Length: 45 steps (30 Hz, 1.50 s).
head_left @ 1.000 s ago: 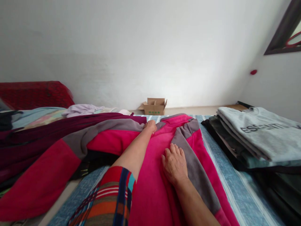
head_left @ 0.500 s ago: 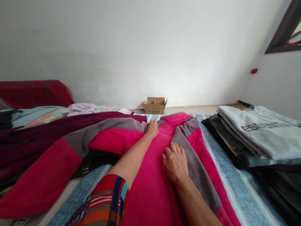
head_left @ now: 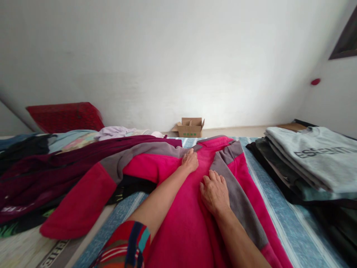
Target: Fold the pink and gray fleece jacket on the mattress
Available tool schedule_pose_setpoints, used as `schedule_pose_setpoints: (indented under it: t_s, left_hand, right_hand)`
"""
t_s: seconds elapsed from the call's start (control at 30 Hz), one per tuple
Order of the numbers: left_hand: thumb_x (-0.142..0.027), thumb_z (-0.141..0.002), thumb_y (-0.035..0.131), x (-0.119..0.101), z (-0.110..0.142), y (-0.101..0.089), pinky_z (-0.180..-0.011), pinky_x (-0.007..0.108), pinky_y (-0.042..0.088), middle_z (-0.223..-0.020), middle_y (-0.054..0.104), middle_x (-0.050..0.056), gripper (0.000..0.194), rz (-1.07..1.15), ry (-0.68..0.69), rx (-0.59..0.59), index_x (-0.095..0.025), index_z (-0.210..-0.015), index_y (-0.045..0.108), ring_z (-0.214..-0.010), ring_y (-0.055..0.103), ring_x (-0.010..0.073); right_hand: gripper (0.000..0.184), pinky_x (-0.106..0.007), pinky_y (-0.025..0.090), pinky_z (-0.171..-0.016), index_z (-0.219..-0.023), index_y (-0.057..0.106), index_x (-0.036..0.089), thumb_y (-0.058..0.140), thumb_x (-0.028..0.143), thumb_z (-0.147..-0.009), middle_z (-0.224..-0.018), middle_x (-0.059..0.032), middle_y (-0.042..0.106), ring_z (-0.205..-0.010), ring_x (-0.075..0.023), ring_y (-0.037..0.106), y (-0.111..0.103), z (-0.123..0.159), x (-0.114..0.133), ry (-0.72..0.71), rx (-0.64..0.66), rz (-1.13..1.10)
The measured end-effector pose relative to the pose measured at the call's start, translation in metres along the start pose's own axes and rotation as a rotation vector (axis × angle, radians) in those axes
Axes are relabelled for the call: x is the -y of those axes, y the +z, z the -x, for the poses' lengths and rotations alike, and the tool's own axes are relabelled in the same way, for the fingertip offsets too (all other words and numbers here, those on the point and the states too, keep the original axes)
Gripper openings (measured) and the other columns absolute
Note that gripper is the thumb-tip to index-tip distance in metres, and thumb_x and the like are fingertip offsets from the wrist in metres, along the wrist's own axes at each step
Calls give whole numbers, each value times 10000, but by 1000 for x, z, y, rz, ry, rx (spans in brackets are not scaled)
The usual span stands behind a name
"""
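A bright pink fleece garment with grey panels (head_left: 184,219) lies spread on a blue striped cloth (head_left: 281,219). My left hand (head_left: 190,161) rests flat on it near the far end, beside the grey shoulder panel, fingers out. My right hand (head_left: 215,191) lies palm down on the pink cloth, fingers spread, touching the edge of a grey panel (head_left: 237,201). One pink and grey sleeve (head_left: 92,193) stretches away to the left over other clothes.
A stack of folded clothes, a grey printed shirt (head_left: 312,156) on top, stands at the right. Loose maroon and dark garments (head_left: 47,167) are heaped at the left, a red cushion (head_left: 65,117) behind. A small cardboard box (head_left: 190,127) sits by the white wall.
My left hand has slid from the far edge toward me and now lies flat. The right hand has barely moved. The view has turned a little to the left.
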<state>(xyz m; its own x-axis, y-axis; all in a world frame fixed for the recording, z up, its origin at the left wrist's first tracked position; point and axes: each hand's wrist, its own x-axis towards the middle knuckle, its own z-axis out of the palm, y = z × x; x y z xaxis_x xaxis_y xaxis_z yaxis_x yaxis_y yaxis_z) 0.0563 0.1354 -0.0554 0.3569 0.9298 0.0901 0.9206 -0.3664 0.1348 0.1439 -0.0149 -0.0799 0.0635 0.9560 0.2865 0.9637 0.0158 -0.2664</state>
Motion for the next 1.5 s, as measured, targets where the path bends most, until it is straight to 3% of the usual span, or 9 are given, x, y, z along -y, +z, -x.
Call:
schedule_pose_setpoints:
  t_s: [0.13, 0.3, 0.5, 0.63, 0.73, 0.8, 1.0, 1.27, 1.5]
  left_hand:
    - [-193, -835, 483, 21, 44, -31, -1096, 317, 252, -1391, 404, 124, 313, -54, 105, -78, -136, -1139, 535, -1303, 342, 220]
    - [-245, -836, 418, 58, 129, -72, -1003, 291, 375, -1121, 610, 87, 262, -39, 82, -257, -164, -1026, 579, -1090, 531, 192]
    - [-403, -755, 403, 102, 229, -83, -885, 348, 467, -1001, 668, -2, 210, 93, -308, -339, -300, -892, 525, -987, 601, 203]
    - [-479, -699, 409, 119, 262, -85, -811, 347, 499, -883, 702, 7, 281, 271, -547, -206, -268, -844, 525, -896, 650, 229]
    - [-501, -674, 433, 119, 269, -91, -780, 308, 509, -897, 699, 83, 399, 403, -602, -147, -190, -888, 559, -867, 663, 241]
    - [-501, -699, 423, 118, 267, -98, -766, 310, 515, -953, 685, 97, 431, 380, -612, -222, -170, -942, 552, -852, 662, 239]
    - [-386, -811, 360, 135, 247, -125, -1010, 415, 339, -1276, 475, 218, 490, -274, -428, -620, -62, -1167, 451, -1207, 440, 308]
    - [-446, -879, 333, 147, 233, -129, -886, 376, 379, -1256, 451, 243, 585, -503, -520, -299, -14, -1269, 273, -1161, 439, 346]
    - [-392, -926, 179, 142, 232, -138, -683, 285, 375, -1048, 607, 194, 446, -491, -592, -165, -68, -1134, 403, -931, 592, 288]
  right_hand:
    - [331, -403, 225, -1014, -1035, 639, 179, 371, 319, -902, -1256, -129, 522, -1203, -262, 397, -1, 0, 0, -1, 0, -12]
    - [325, -394, 230, -1002, -1009, 643, 178, 369, 318, -903, -1205, -123, 541, -1173, -252, 409, -3, 1, 0, -4, -8, -32]
    - [287, -374, 253, -971, -979, 645, 176, 408, 308, -885, -1138, -118, 559, -1115, -240, 433, -5, 3, 0, -10, -28, -55]
    - [300, -387, 252, -964, -993, 645, 173, 404, 317, -887, -1155, -127, 555, -1118, -252, 430, -3, 2, -1, -17, -25, -57]
    - [301, -391, 255, -958, -993, 645, 169, 406, 318, -884, -1155, -130, 556, -1121, -260, 430, -2, 1, -1, -23, -30, -55]
    - [300, -389, 259, -952, -980, 647, 169, 402, 316, -885, -1143, -130, 561, -1118, -260, 434, -2, 1, -1, -28, -35, -54]
    - [285, -387, 263, -944, -965, 649, 170, 418, 313, -876, -1136, -127, 562, -1093, -258, 446, -3, 0, 0, -24, -54, -60]
    - [255, -377, 267, -938, -946, 650, 185, 441, 306, -865, -1086, -115, 576, -1065, -247, 456, -2, 0, 0, -19, -78, -85]
    - [253, -388, 277, -934, -942, 654, 180, 445, 295, -858, -1091, -125, 581, -1057, -256, 466, 1, 0, -1, -20, -98, -103]
